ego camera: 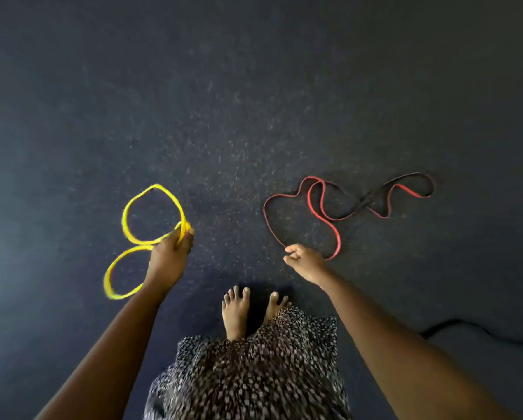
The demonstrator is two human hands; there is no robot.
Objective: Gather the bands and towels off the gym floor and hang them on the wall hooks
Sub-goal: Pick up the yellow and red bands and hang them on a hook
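Note:
A yellow band (pixel 127 234) hangs in two loops from my left hand (pixel 169 256), which grips it where the loops cross. A long red and black band (pixel 318 201) lies twisted on the dark speckled floor (pixel 224 101) at the right. My right hand (pixel 302 260) is pinched shut at the near end of that band, and the strand runs up from its fingertips. No towels or wall hooks are in view.
My bare feet (pixel 248 310) and a patterned skirt (pixel 254 374) fill the bottom centre. A black cable or strap (pixel 472 328) curves across the floor at the lower right.

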